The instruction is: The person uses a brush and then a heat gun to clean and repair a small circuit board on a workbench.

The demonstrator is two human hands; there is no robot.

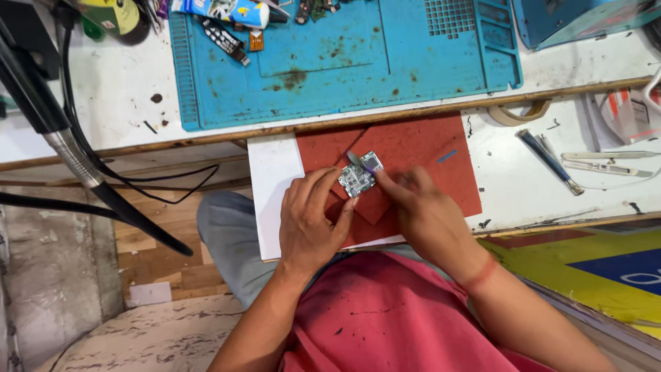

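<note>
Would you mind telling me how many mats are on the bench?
2: a blue work mat at the back of the bench, and a red mat in front of it, under the small circuit board. More could lie outside the view.

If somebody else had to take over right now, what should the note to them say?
Left hand: pins the small circuit board down on the red mat.
Right hand: works a thin metal tool at the board's top edge.
Nearby: blue work mat behind, tweezers and a dark-handled tool to the right.
Done or left: cannot tell; the board is in hand, tool on it.
</note>
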